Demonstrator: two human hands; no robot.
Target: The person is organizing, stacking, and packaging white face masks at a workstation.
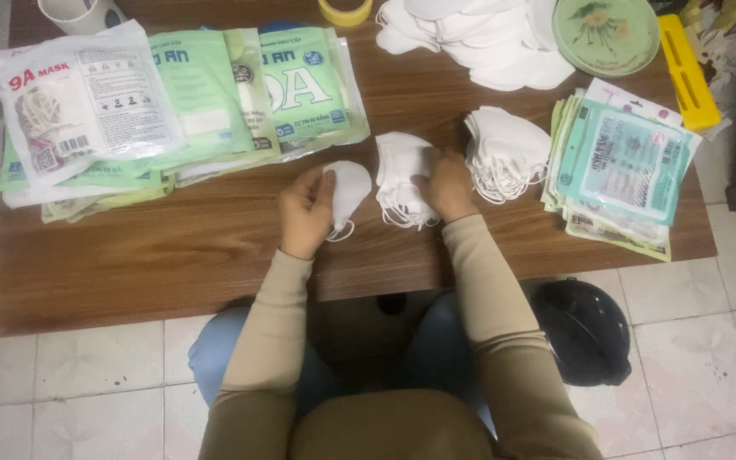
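View from above of a seated person in tan sleeves working at a wooden counter [172,255]. The left hand [304,213] pinches a single white mask [349,192] by its edge, fingers closed on it, holding it just above the counter. The right hand [451,183] rests on a small stack of white masks [398,183] just beside it, fingers curled onto the stack's right edge; whether they grip a mask or only press down cannot be told.

To the right of that stack sits a second pile of masks [504,153], then a stack of printed packets [623,170]. At the left lie green and white bags [181,102], overlapping. At the far edge are loose white masks [470,38], a tape roll [345,10], a green plate [606,32] and a yellow tool [687,72]. A dark helmet [585,328] sits on the tiled floor by the right knee.

The work in hand looks like separating one mask from the stack. The lone mask hangs by a light pinch, so a steady hold on its edge and loops seems needed, while the other hand keeps the stack from sliding.
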